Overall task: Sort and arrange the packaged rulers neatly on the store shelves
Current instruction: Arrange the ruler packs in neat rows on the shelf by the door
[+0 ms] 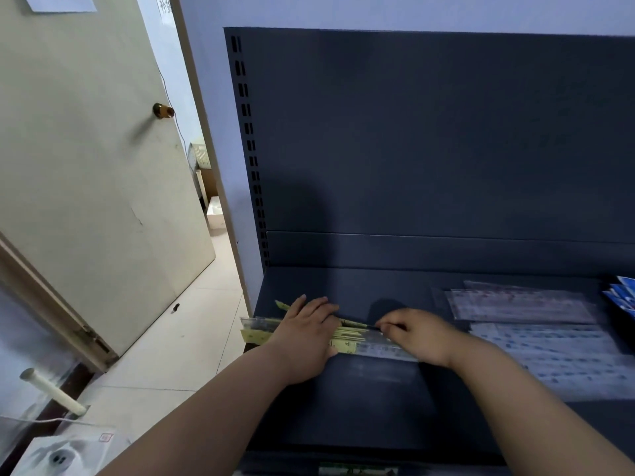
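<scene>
Mid-sort: at the front-left of the shelf [360, 400], the left hand [305, 333] presses flat on the yellow-carded rulers [350, 335] while the right hand [417, 333] pinches their end, squaring them. The clear ruler packs [522, 305] on the shelf's right lie loosely overlapped, probably not yet tidied.

On one shelf [378, 407] I count one bundle of yellow-backed rulers [357, 342], at least three clear ruler packs [522, 305], roughly three blue packets [623, 297].

The shelf [378, 389] looks like dark matt painted metal; the packaged rulers [360, 341] sit in glossy clear plastic sleeves with yellowish paper cards; the door [86, 166] left is smooth, scuffed.
</scene>
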Action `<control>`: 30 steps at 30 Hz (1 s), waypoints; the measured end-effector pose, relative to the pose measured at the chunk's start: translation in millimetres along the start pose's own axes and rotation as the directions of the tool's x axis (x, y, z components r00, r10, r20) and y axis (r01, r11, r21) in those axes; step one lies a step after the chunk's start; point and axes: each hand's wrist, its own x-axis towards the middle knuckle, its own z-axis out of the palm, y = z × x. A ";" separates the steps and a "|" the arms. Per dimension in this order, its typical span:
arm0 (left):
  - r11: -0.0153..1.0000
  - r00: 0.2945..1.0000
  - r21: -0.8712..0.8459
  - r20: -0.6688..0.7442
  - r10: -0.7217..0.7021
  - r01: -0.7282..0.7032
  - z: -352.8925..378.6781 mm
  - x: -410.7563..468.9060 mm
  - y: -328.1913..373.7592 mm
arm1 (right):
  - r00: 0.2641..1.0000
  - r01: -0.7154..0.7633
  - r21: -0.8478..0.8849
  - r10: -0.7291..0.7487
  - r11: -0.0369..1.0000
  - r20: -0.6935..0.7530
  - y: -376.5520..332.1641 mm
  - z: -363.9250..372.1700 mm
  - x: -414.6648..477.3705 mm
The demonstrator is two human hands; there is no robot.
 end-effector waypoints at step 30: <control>0.864 0.886 -0.346 -0.154 -0.438 0.367 -0.4 -19.8 -40.0 | 0.796 0.024 0.107 0.045 0.994 -0.603 -21.8 56.9 8.2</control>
